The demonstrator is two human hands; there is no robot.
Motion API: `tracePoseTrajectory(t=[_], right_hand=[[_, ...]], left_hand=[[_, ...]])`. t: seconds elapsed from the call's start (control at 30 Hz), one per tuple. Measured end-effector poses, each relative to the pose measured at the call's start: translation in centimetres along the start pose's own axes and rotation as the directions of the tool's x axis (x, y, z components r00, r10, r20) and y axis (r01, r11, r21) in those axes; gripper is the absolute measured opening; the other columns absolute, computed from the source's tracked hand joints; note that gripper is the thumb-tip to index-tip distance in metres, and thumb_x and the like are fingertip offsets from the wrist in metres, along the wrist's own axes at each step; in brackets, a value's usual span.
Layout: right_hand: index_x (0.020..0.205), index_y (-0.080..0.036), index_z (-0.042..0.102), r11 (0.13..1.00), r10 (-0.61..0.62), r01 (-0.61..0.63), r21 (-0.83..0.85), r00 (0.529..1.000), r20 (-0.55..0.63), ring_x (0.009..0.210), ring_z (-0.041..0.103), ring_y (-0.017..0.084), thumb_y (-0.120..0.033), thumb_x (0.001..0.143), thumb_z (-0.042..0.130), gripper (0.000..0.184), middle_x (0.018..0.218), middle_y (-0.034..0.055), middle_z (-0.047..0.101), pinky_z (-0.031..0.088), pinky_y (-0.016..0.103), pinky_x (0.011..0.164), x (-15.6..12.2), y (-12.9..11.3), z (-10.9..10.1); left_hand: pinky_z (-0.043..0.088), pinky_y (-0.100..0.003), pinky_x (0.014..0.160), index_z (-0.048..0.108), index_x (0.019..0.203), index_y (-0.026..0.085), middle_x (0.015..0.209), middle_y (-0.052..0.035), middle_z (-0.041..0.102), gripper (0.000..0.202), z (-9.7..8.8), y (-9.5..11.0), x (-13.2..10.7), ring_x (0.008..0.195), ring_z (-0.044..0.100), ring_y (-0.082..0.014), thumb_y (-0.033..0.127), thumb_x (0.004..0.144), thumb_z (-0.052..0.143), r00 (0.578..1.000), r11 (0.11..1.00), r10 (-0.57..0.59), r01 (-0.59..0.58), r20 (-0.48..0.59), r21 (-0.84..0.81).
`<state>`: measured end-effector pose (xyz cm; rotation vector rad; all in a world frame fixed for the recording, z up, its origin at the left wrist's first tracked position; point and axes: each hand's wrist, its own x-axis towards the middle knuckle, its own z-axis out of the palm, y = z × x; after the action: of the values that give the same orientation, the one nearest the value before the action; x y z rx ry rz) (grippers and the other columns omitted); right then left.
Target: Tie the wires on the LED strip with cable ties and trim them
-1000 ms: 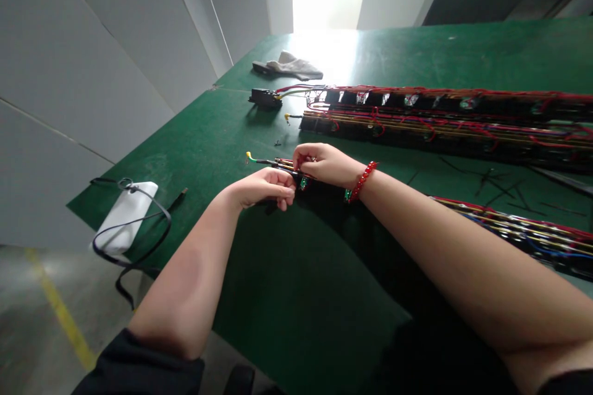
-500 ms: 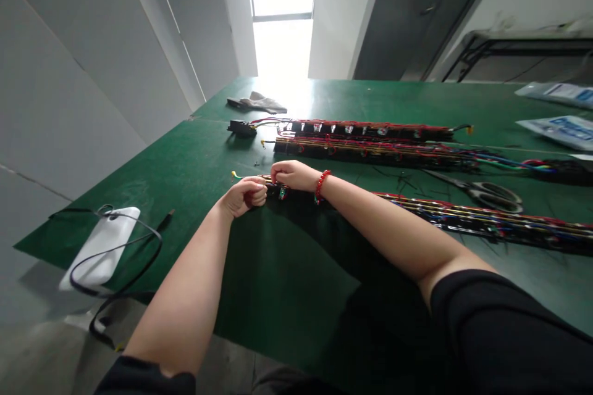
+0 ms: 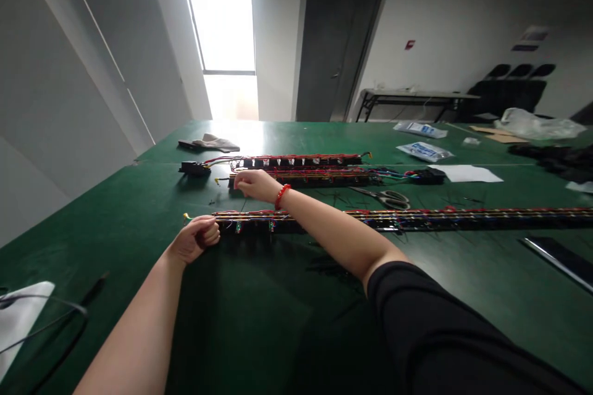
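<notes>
A long black strip bundled with red, yellow and blue wires, a wiring harness, runs across the green table. My left hand is closed around its left end, and a short yellow-tipped lead pokes out beyond the fingers. Above the harness, my right hand is pinched on a thin black strand, apparently a cable tie, which reaches down to the wires. A red bead bracelet circles the right wrist. Small green parts hang from the harness's near side.
Behind lie two shorter wire bundles, a black connector and a grey glove. Scissors rest among thin black scraps. Plastic packets and a white sheet are farther right; a white box with a cable is near left.
My right hand has lifted up off the harness, drawing the thin black strand upward. My left hand stays at the harness end. The view has turned right and up.
</notes>
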<state>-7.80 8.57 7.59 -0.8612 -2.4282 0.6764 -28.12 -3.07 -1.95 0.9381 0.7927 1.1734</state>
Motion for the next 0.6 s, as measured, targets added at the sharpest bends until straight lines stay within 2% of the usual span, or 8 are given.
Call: tracePoseTrajectory(t=[0.1, 0.17, 0.27, 0.37, 0.5, 0.6], right_hand=[[0.091, -0.016, 0.067, 0.998, 0.064, -0.062, 0.014, 0.987, -0.149, 0.067, 0.056, 0.011, -0.041, 0.098, 0.051, 0.031, 0.076, -0.0006, 0.064, 0.044, 0.026, 0.065, -1.1, 2.5, -3.0], [0.091, -0.016, 0.067, 0.990, 0.137, -0.139, 0.010, 0.957, -0.256, 0.067, 0.057, 0.012, -0.038, 0.099, 0.050, 0.029, 0.072, -0.0012, 0.062, 0.046, 0.027, 0.068, -2.4, 4.9, -5.6], [0.095, -0.015, 0.066, 0.958, 0.257, -0.286, -0.013, 0.881, -0.397, 0.066, 0.058, 0.013, -0.040, 0.102, 0.048, 0.031, 0.071, -0.0018, 0.060, 0.049, 0.029, 0.069, -5.6, 8.8, -10.3], [0.103, -0.013, 0.065, 0.894, 0.356, -0.442, -0.070, 0.797, -0.487, 0.070, 0.060, 0.013, -0.040, 0.104, 0.046, 0.033, 0.076, 0.0001, 0.063, 0.051, 0.031, 0.073, -10.5, 12.5, -15.2], [0.105, -0.015, 0.067, 0.749, 0.481, -0.632, -0.199, 0.726, -0.492, 0.082, 0.065, 0.016, -0.040, 0.102, 0.053, 0.029, 0.087, 0.0021, 0.068, 0.054, 0.037, 0.085, -18.2, 16.9, -20.0], [0.110, -0.015, 0.068, 0.635, 0.587, -0.708, -0.309, 0.702, -0.402, 0.097, 0.067, 0.018, -0.039, 0.100, 0.061, 0.027, 0.107, 0.0063, 0.070, 0.056, 0.041, 0.092, -22.8, 19.4, -21.4]], left_hand=[[0.029, -0.022, 0.046, 0.025, 0.058, 0.021, 0.049, 0.0091, 0.022, 0.055, -0.2, -0.1, -0.1, 0.042, 0.024, -0.0052, 0.032, 0.079, 0.075, 1.000, 1.000, -0.005, 0.005, -0.021, -0.014], [0.029, -0.022, 0.046, 0.023, 0.058, 0.021, 0.049, 0.0090, 0.020, 0.057, -0.3, -0.1, -0.1, 0.042, 0.024, -0.0055, 0.030, 0.079, 0.075, 0.999, 1.000, -0.012, 0.011, -0.035, -0.025], [0.029, -0.022, 0.045, 0.021, 0.058, 0.021, 0.049, 0.0088, 0.017, 0.056, -0.6, -0.2, -0.2, 0.042, 0.022, -0.0060, 0.030, 0.078, 0.073, 0.998, 0.998, -0.037, 0.035, -0.049, -0.046], [0.030, -0.023, 0.045, 0.020, 0.057, 0.021, 0.051, 0.0083, 0.014, 0.057, -1.1, -0.2, -0.4, 0.043, 0.020, -0.0065, 0.031, 0.076, 0.072, 0.996, 0.995, -0.077, 0.073, -0.052, -0.069], [0.030, -0.023, 0.045, 0.016, 0.059, 0.020, 0.055, 0.0081, 0.008, 0.060, -1.9, -0.3, -0.8, 0.046, 0.014, -0.0065, 0.033, 0.071, 0.073, 0.993, 0.992, -0.089, 0.080, -0.083, -0.100], [0.027, -0.024, 0.044, 0.013, 0.060, 0.019, 0.057, 0.0067, 0.003, 0.062, -2.8, -0.2, -1.1, 0.048, 0.008, -0.0076, 0.037, 0.071, 0.072, 0.990, 0.991, -0.079, 0.065, -0.113, -0.121]])
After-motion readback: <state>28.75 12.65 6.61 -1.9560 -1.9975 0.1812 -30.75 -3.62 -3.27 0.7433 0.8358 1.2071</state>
